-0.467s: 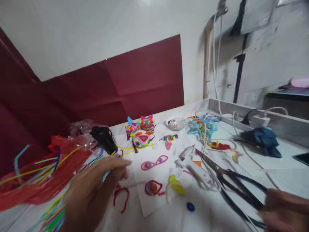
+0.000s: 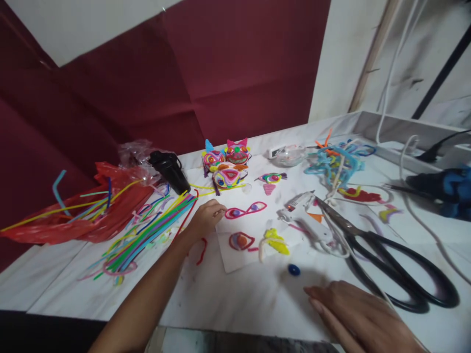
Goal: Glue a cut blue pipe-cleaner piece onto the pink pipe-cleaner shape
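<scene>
Left hand [image 2: 206, 219] curled, fingertips at the pink loop [image 2: 246, 211] on the paper [image 2: 235, 262] (grip itself unclear). Right hand [image 2: 356, 316] flat, empty, near scissors [image 2: 386, 260]. Probably light, bendy; best pinched at an end.

Left arm extended forward across the frame, forearm bare, left hand [image 2: 204, 219] loosely curled, knuckles up, fingertips tucked down onto the surface. Right hand [image 2: 358, 316] lies low at the near edge, palm down, fingers together and flat, pointing left.
</scene>
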Demonstrator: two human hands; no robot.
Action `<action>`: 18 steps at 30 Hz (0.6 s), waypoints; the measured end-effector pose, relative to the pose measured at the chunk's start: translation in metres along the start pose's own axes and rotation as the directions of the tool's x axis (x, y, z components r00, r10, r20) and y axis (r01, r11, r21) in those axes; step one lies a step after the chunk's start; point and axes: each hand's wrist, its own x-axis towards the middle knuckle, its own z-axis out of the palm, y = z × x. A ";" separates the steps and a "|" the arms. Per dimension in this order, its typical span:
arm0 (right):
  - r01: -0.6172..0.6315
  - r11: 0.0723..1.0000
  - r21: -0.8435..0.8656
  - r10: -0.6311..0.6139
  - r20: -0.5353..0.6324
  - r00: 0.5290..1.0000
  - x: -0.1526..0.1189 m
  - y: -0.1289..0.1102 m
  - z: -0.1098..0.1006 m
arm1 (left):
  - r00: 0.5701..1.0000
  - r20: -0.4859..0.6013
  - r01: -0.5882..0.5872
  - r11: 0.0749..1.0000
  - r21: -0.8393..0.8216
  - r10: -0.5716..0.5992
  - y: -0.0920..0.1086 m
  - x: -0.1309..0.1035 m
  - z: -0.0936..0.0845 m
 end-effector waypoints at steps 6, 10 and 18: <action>-0.012 1.000 0.019 0.011 0.047 0.999 -0.006 0.002 0.009 | 0.999 0.048 -0.017 1.000 0.002 0.016 -0.012 0.007 0.015; -0.001 1.000 0.015 0.001 0.035 0.999 -0.013 0.006 0.012 | 0.998 0.054 -0.039 0.999 -0.002 0.039 -0.018 0.006 0.023; 0.008 0.996 -0.093 -0.002 0.063 0.998 -0.014 0.010 0.014 | 0.996 0.057 -0.073 0.997 0.006 0.072 -0.022 0.011 0.035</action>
